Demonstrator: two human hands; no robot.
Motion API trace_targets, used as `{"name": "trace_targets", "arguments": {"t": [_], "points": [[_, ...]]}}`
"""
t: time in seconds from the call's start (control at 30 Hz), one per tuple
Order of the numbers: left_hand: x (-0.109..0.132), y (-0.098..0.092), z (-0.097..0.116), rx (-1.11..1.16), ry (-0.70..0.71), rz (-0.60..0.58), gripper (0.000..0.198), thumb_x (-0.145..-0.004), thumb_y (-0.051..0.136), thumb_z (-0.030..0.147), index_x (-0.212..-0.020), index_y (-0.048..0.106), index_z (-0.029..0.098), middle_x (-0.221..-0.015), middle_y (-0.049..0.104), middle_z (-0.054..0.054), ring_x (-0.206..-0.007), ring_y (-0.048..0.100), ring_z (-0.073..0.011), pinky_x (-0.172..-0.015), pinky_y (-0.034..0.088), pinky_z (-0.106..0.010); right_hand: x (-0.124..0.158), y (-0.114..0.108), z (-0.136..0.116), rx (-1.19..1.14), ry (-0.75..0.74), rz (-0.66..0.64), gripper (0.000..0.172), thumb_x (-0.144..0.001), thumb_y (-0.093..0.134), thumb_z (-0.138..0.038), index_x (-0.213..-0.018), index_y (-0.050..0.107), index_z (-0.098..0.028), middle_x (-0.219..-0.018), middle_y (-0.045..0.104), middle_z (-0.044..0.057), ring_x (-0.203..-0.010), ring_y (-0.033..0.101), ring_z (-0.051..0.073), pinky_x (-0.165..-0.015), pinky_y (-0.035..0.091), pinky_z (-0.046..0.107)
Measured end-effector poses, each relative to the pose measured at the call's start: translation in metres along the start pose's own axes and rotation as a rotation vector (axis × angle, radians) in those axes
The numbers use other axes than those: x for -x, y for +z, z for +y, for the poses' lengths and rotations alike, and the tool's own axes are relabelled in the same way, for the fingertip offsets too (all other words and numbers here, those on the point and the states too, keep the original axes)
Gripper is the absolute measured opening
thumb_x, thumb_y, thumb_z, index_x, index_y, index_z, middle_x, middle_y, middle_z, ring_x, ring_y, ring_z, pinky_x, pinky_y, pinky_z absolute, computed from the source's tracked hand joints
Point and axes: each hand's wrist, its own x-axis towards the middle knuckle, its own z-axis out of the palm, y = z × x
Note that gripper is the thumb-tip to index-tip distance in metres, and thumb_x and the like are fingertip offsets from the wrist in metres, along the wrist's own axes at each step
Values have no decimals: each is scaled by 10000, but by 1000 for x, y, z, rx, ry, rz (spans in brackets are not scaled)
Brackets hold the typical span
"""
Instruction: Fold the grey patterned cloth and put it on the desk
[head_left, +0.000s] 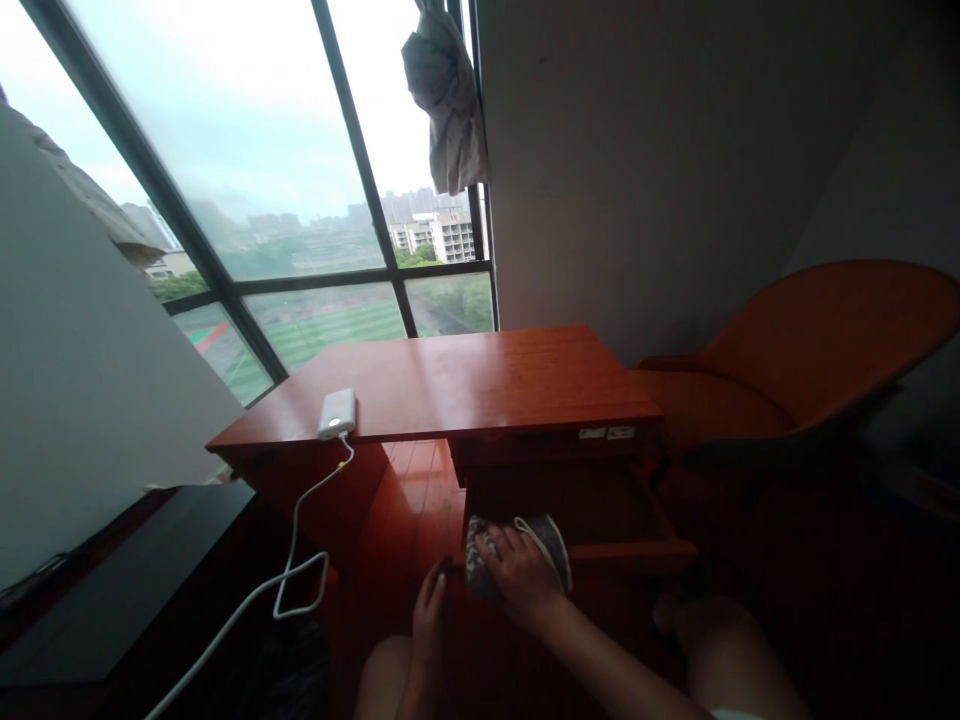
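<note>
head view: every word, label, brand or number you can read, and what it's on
No readable text.
White patches under the desk's top: any print too small to read.
White device on top: any marking too blurred to read.
Grey patterned item: no lettering visible.

I am in a private room that looks like a home study, though I cannot rule out a small office. In the middle of the frame stands a glossy reddish wooden desk (480,385) with a pulled-out drawer (630,557); at right, an orange chair (832,340) sits against a plain wall (637,180). A knotted curtain (446,100) hangs at top centre beside a tall window (247,150). Through it, I look down on a green sports field (337,335) and pale buildings (454,235), so I am above ground level.
</note>
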Motion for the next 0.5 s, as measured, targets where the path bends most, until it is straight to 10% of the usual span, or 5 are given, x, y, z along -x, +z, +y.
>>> {"name": "trace_targets", "arguments": {"t": [0.3, 0.5], "points": [[5, 5, 9, -252, 42, -73, 669, -609, 789, 651, -1091, 725, 192, -1247, 721, -126, -1323, 548, -379, -1176, 371, -499, 133, -19, 136, 287, 294, 426, 747, -805, 615, -519, -1465, 367, -273, -1420, 611, 77, -1325, 503, 303, -1176, 292, 514], [5, 9, 12, -242, 17, -62, 640, -590, 807, 616, -1060, 732, 187, -1148, 761, -105, -1286, 584, -374, -1137, 433, -462, 150, -5, 140, 232, 590, 724, 815, -833, 587, -504, -1501, 276, -157, -1489, 504, 203, -1421, 399, 360, -1187, 310, 612]]}}
